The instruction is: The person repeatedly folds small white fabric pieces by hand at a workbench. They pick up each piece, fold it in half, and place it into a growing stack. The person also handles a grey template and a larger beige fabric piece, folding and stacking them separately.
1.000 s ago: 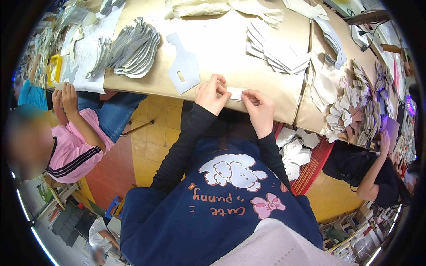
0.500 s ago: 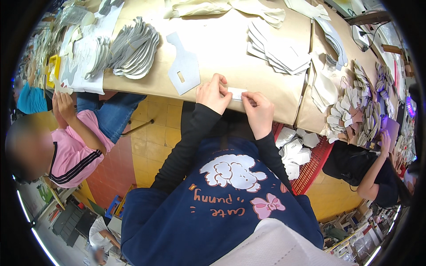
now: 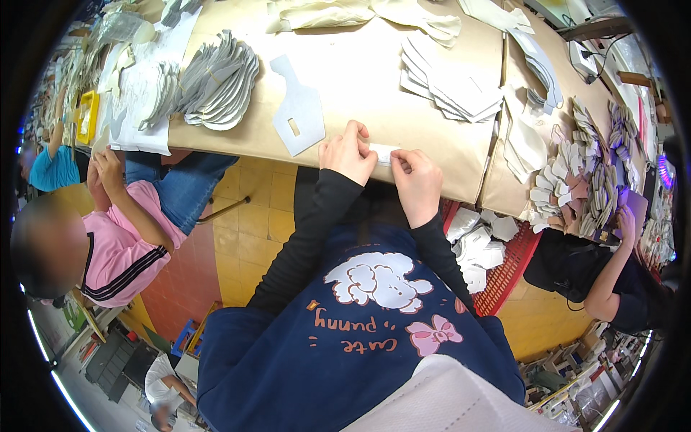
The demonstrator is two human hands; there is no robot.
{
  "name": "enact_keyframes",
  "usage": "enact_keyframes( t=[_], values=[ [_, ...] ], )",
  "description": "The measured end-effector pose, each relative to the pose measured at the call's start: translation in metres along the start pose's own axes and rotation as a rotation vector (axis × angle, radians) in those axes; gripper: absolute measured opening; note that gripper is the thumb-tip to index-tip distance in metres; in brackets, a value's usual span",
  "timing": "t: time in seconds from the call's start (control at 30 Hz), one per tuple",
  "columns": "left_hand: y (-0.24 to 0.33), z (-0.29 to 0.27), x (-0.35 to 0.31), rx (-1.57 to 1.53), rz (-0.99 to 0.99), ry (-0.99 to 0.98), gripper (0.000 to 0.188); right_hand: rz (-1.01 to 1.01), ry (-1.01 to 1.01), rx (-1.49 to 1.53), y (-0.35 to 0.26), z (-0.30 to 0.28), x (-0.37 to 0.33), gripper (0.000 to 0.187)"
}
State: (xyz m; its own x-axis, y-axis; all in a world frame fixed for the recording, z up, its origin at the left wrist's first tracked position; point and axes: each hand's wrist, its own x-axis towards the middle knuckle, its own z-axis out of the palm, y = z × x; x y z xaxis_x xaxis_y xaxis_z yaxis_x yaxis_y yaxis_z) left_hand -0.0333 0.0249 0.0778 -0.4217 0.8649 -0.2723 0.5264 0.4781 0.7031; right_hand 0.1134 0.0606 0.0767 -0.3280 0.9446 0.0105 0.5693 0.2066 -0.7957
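A small white rectangular strip (image 3: 383,153) lies between my two hands at the table's near edge. My left hand (image 3: 350,154) pinches its left end, the fingers curled and the thumb on top. Its right end is in the thumb and fingertips of my right hand (image 3: 417,176). A little to the left of my left hand lies a flat grey cut piece (image 3: 299,115), with a narrow neck and a small rectangular slot. Beyond my right hand is a fanned stack of white cut pieces (image 3: 446,81).
A bundle of grey pieces (image 3: 219,79) sits at the left of the paper-covered table (image 3: 345,79). Cream pieces (image 3: 374,13) lie at the back. A red basket (image 3: 509,277) of white pieces stands below on my right. Co-workers sit on both sides, the left one in a pink shirt (image 3: 126,252).
My hands and the strip stay almost in place, with only a slight shift of the fingers. The co-worker on the left has moved their hands a little.
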Motion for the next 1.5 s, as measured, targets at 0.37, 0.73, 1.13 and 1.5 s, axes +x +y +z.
enact_keyframes(
  t=[0.37, 0.73, 1.13, 1.5],
  values=[
    [0.004, 0.001, 0.000, 0.064, -0.022, -0.013, 0.030, 0.007, -0.019, -0.050, -0.002, 0.000, 0.002, 0.009],
    [-0.019, 0.001, 0.003, -0.080, 0.134, 0.006, 0.035, 0.143, -0.121, 0.279, 0.011, -0.007, 0.002, 0.015],
    [-0.028, 0.003, 0.001, -0.129, 0.248, 0.071, 0.033, 0.166, -0.122, 0.351, 0.009, -0.007, 0.000, 0.022],
    [-0.012, 0.005, -0.004, 0.046, 0.142, 0.089, 0.030, 0.045, -0.062, 0.177, 0.007, -0.001, 0.000, 0.013]
  ],
)
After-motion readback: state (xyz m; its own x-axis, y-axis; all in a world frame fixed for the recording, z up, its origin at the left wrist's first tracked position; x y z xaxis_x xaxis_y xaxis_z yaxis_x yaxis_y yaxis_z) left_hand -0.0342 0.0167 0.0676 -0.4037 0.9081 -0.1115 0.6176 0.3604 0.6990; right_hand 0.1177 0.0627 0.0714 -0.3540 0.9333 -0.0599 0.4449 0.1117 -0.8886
